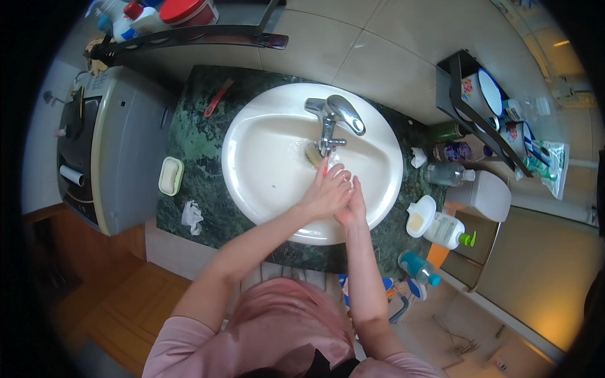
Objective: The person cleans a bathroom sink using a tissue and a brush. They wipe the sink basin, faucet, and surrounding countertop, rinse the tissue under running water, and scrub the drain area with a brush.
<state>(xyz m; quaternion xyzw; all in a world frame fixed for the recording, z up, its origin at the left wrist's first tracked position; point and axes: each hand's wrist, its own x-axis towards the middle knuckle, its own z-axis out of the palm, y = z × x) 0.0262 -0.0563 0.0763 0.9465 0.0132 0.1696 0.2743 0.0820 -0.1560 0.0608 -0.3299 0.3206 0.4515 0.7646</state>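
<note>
Both my hands meet over the white oval sink basin (255, 156), just below the chrome faucet (328, 125). My left hand (327, 193) has its index finger and thumb at a small red and yellowish object (312, 155), perhaps a brush. That object sits under the faucet's spout, where water runs and splashes on the basin. My left hand's other fingers curl towards my right hand (352, 205), which is cupped against them from the right. Whether my right hand also grips something is hidden.
A red-handled tool (217, 100), a soap dish (171, 176) and crumpled tissue (192, 217) lie on the left of the green marble counter (198, 137). A pump bottle (444, 230) and a mouthwash-like bottle (418, 266) are on the right. Wall shelves (487, 127) jut out.
</note>
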